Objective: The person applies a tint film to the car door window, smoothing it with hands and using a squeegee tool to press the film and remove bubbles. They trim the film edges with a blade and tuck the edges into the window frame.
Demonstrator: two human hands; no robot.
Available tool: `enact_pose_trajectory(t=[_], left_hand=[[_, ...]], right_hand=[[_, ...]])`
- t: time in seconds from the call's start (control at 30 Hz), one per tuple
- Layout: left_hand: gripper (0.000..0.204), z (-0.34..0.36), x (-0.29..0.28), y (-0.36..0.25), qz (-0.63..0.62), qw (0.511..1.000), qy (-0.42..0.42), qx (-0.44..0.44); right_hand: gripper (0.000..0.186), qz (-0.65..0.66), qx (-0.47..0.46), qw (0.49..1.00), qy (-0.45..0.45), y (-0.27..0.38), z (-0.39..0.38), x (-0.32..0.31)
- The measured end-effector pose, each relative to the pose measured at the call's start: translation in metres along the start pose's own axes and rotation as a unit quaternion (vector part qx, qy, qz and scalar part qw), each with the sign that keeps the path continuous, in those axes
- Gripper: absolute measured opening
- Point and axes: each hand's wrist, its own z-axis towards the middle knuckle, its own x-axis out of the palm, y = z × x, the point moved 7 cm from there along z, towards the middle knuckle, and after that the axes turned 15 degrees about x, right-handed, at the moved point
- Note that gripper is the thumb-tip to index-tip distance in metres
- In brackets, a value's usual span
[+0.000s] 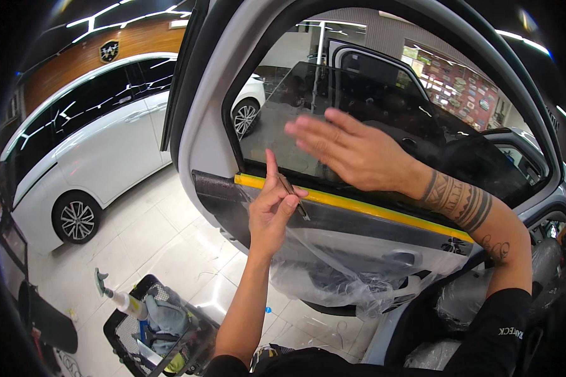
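My left hand (pixel 270 210) is closed around a slim dark tool that looks like a craft knife (pixel 287 186), its index finger pointing up. The tool's metal tip points down at the door panel (pixel 333 218). Stretched out flat, my right hand (pixel 365 154) is over the dark window glass (pixel 283 132) of the open car door. Whether its fingers touch the glass I cannot tell. Along the base of the window runs a yellow tape strip (pixel 383 215), just beside my left hand. Clear plastic sheeting (pixel 333 270) covers the lower door panel.
A black mesh basket (pixel 122 323) on the tiled floor holds grey cloths (pixel 163 314) and a spray bottle (pixel 131 305). Across the floor at the left stands a white car (pixel 119 138). Plastic-wrapped seats (pixel 459 301) lie beyond the door at the lower right.
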Motion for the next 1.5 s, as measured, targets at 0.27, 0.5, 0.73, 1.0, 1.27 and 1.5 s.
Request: enact_pose_trajectory(t=[0.27, 0.5, 0.73, 1.0, 1.27, 1.5], left_hand=[[0.027, -0.021, -0.018, 0.02, 0.104, 0.994, 0.035, -0.017], [0.032, -0.066, 0.112, -0.009, -0.105, 0.973, 0.057, -0.197], [0.031, -0.096, 0.279, -0.014, -0.117, 0.927, 0.277, -0.225], [0.028, -0.027, 0.409, -0.022, -0.037, 0.924, 0.377, -0.042], [0.024, 0.008, 0.455, -0.009, 0.02, 0.928, 0.371, 0.027], [0.022, 0.011, 0.459, -0.005, 0.016, 0.939, 0.342, 0.028]], right_hand=[[0.05, 0.302, 0.241, 0.922, 0.029, 0.037, -0.057, -0.009], [0.032, 0.731, 0.521, 0.44, -0.04, 0.117, -0.184, 0.001], [0.035, 0.738, 0.613, 0.241, -0.148, 0.102, -0.331, -0.021], [0.032, 0.237, 0.729, 0.59, -0.253, -0.107, -0.442, -0.122], [0.05, 0.123, 0.671, 0.684, -0.258, -0.165, -0.441, -0.115], [0.064, 0.106, 0.693, 0.684, -0.201, -0.171, -0.444, -0.102]])
